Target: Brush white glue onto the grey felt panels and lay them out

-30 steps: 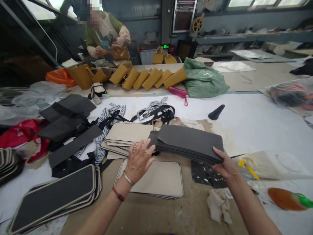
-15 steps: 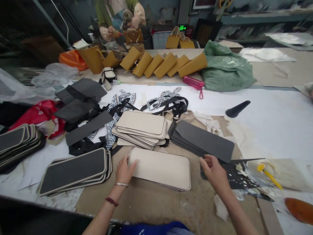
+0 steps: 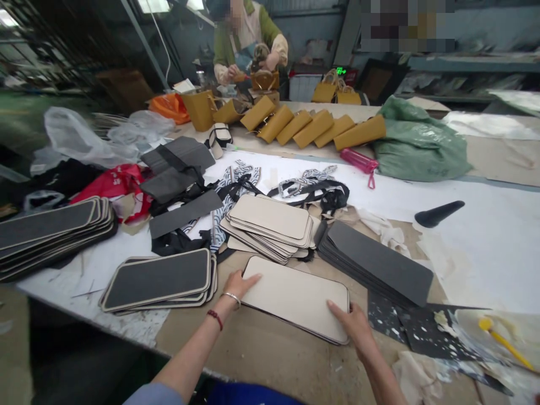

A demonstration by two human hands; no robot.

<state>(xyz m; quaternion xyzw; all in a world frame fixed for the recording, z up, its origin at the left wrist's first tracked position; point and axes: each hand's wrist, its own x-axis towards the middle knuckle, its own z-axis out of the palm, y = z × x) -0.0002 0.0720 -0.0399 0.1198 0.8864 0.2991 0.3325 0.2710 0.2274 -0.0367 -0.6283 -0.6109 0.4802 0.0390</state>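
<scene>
A small stack of beige rounded panels [image 3: 295,298] lies in front of me on brown board. My left hand [image 3: 237,286] grips its left end, thumb on the top panel and fingers around the edge. At the right end my right hand [image 3: 353,323] holds the stack the same way, thumb on top, fingertips hidden behind the edge. Just behind lies a second pile of beige panels [image 3: 270,216]. Dark grey panels [image 3: 379,259] are stacked to its right. Left of my left hand sit dark panels with pale borders [image 3: 158,281].
Another bordered stack [image 3: 46,225] sits at far left. Patterned straps [image 3: 304,183] lie behind the beige pile. A black horn-shaped tool [image 3: 439,214] and a yellow-handled tool [image 3: 506,340] are at right. Mustard bags [image 3: 312,128] line the back, where a person [image 3: 248,50] works.
My right hand has come from beside the grey panels onto the right end of the beige stack. My left hand stays at its left end. The view has turned left.
</scene>
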